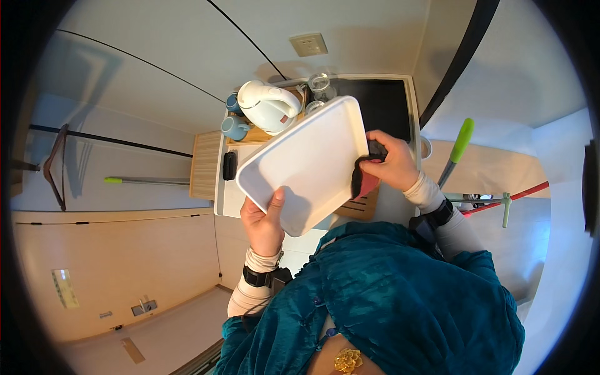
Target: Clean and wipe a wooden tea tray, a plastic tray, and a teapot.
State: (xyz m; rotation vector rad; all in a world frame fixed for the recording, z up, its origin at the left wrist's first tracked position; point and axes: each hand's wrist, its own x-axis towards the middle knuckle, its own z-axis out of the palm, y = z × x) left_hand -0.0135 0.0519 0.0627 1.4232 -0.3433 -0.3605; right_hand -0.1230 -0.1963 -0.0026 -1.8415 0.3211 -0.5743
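A shallow white rectangular tray [309,164] is held tilted above the cabinet top, its hollow side facing me. My left hand [265,225] grips its near left corner, thumb over the rim. At the tray's right edge, my right hand [393,161] pinches a red and black cloth [364,180], which hangs over the rim and touches the tray. Behind the tray, a white electric kettle [267,105] stands on a wooden tray [248,136] beside a light blue mug [234,128] and a darker blue mug [232,103].
Glass jars [321,86] stand by a black panel [384,103] at the back. A small black object [229,165] lies at the cabinet's left. Below the cloth is a slatted wooden board [361,206]. Green-handled poles [461,143] rise at right; a hanger [54,168] hangs left.
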